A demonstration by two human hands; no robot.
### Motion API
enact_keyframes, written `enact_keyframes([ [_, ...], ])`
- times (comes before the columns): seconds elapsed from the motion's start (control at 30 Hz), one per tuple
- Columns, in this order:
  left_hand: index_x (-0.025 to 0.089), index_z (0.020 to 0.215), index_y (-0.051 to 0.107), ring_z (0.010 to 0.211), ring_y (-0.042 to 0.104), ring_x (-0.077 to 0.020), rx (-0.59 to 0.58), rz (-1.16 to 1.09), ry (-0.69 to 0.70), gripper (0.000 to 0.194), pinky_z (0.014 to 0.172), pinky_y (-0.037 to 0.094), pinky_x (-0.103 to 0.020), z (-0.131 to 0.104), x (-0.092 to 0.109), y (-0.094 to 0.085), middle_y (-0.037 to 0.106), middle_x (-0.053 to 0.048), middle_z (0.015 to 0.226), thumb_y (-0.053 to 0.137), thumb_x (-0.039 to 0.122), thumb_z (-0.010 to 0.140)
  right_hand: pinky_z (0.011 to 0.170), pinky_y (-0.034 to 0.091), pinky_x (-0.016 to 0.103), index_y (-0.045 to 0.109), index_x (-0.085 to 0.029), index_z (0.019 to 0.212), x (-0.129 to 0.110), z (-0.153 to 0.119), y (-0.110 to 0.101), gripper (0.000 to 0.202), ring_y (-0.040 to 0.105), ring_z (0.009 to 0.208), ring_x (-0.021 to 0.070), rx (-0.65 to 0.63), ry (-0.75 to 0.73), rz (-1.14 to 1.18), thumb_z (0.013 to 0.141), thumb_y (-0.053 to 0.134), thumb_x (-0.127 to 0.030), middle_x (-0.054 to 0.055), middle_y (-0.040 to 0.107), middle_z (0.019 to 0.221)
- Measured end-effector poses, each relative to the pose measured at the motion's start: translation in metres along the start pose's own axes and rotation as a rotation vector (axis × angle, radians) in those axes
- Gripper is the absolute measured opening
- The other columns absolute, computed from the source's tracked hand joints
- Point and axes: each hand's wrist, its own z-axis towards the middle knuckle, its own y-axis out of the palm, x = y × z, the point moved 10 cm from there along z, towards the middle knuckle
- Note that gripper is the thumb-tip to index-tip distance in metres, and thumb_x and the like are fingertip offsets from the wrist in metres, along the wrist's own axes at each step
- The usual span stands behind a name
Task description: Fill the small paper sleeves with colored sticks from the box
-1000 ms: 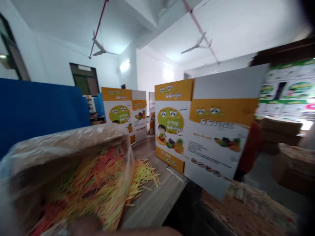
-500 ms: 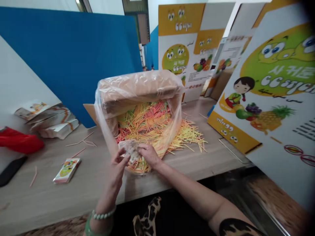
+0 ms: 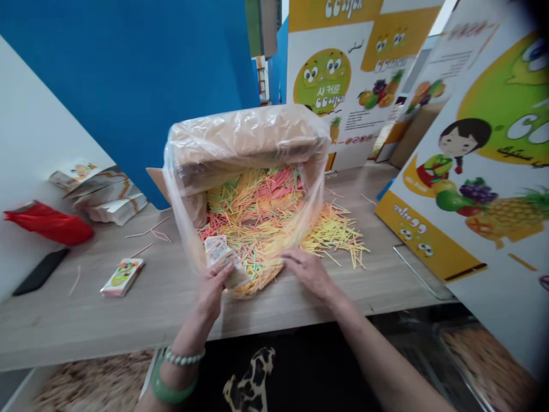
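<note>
My left hand [image 3: 213, 289] is closed on a small white printed packet [image 3: 217, 252], tilted over the front of a carton lined with clear plastic [image 3: 246, 134]. Thin sticks [image 3: 261, 214] in yellow, orange, pink and green fill the carton, which lies on its side with its mouth towards me. Some of them spill out onto the table at the right. At the front edge of the pile is my right hand [image 3: 306, 273], its fingers bent together and their tips against the sticks and plastic. Whatever sits between those fingertips is hidden.
A filled packet [image 3: 122, 277] lies on the table at left, with a few loose sticks nearby. Farther left are a stack of flat packets [image 3: 107, 194], a red pouch [image 3: 49, 223] and a black phone-like object [image 3: 42, 272]. Large printed cartons [image 3: 463, 189] stand at right.
My right hand has left the packet and moved right to the edge of the sticks. My left hand keeps the packet, which now shows more fully. The view has shifted slightly.
</note>
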Motion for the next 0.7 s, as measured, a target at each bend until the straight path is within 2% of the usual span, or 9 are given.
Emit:
enact_keyframes([
  [0.07, 0.014, 0.084, 0.081, 0.066, 0.068, -0.0171, 0.022, 0.002, 0.0, 0.049, 0.06, 0.053, -0.024, 0.005, 0.0, -0.009, 0.078, -0.007, 0.079, 0.095, 0.047, 0.05, 0.097, 0.046, 0.039, 0.073, -0.018, 0.106, 0.034, 0.005, -0.064, 0.031, 0.063, 0.107, 0.0257, 0.171, 0.096, -0.414, 0.094, 0.044, -0.015, 0.012, 0.074, 0.11],
  [0.13, 0.014, 0.087, 0.081, 0.07, 0.069, -0.0193, -0.021, 0.004, -0.013, 0.05, 0.063, 0.054, -0.027, 0.01, -0.003, -0.004, 0.079, -0.008, 0.082, 0.093, 0.049, 0.053, 0.098, 0.043, 0.043, 0.07, -0.015, 0.114, 0.064, 0.014, -0.106, 0.035, 0.057, 0.115, 0.0308, 0.164, 0.168, -0.797, 0.091, 0.043, -0.009, 0.017, 0.07, 0.12],
  [0.17, 0.014, 0.087, 0.081, 0.072, 0.07, -0.0202, -0.053, 0.011, -0.025, 0.049, 0.065, 0.054, -0.028, 0.012, -0.006, 0.003, 0.079, -0.009, 0.083, 0.093, 0.05, 0.055, 0.099, 0.041, 0.043, 0.067, -0.014, 0.12, 0.075, 0.021, -0.116, 0.038, 0.054, 0.119, 0.0319, 0.12, 0.154, -0.926, 0.09, 0.044, -0.007, 0.018, 0.066, 0.128],
  [0.23, 0.014, 0.087, 0.081, 0.074, 0.07, -0.0217, -0.116, 0.038, -0.038, 0.048, 0.067, 0.055, -0.029, 0.014, -0.008, 0.02, 0.079, -0.01, 0.084, 0.091, 0.051, 0.059, 0.1, 0.038, 0.043, 0.062, -0.012, 0.126, 0.095, 0.036, -0.118, 0.038, 0.049, 0.123, 0.0319, -0.026, 0.109, -1.076, 0.092, 0.045, -0.007, 0.019, 0.062, 0.134],
  [0.3, 0.014, 0.089, 0.081, 0.079, 0.071, -0.0237, -0.156, 0.058, -0.047, 0.046, 0.073, 0.055, -0.032, 0.016, -0.008, 0.035, 0.08, -0.011, 0.087, 0.089, 0.051, 0.061, 0.099, 0.036, 0.041, 0.063, -0.012, 0.121, 0.112, 0.049, -0.112, 0.032, 0.05, 0.119, 0.0299, -0.157, 0.088, -1.119, 0.095, 0.044, -0.01, 0.018, 0.065, 0.127],
  [0.37, 0.015, 0.086, 0.082, 0.08, 0.072, -0.0253, -0.167, 0.075, -0.06, 0.046, 0.076, 0.056, -0.034, 0.018, -0.008, 0.043, 0.08, -0.011, 0.085, 0.089, 0.052, 0.06, 0.096, 0.035, 0.039, 0.066, -0.012, 0.113, 0.123, 0.057, -0.107, 0.027, 0.052, 0.113, 0.0281, -0.223, 0.096, -1.122, 0.098, 0.043, -0.012, 0.017, 0.067, 0.117],
  [0.5, 0.015, 0.073, 0.08, 0.071, 0.069, -0.0228, -0.181, 0.108, -0.08, 0.046, 0.074, 0.055, -0.034, 0.023, -0.006, 0.05, 0.077, -0.01, 0.074, 0.089, 0.056, 0.057, 0.095, 0.033, 0.037, 0.065, -0.015, 0.11, 0.133, 0.063, -0.105, 0.025, 0.051, 0.111, 0.0262, -0.223, 0.071, -1.101, 0.1, 0.043, -0.016, 0.015, 0.064, 0.117],
  [0.7, 0.016, 0.077, 0.081, 0.076, 0.071, -0.0233, -0.222, 0.113, -0.126, 0.045, 0.077, 0.055, -0.033, 0.027, -0.011, 0.058, 0.08, -0.01, 0.08, 0.089, 0.056, 0.059, 0.096, 0.032, 0.035, 0.066, -0.016, 0.11, 0.143, 0.064, -0.106, 0.025, 0.052, 0.112, 0.0245, -0.21, 0.058, -1.042, 0.098, 0.044, -0.014, 0.014, 0.064, 0.117],
])
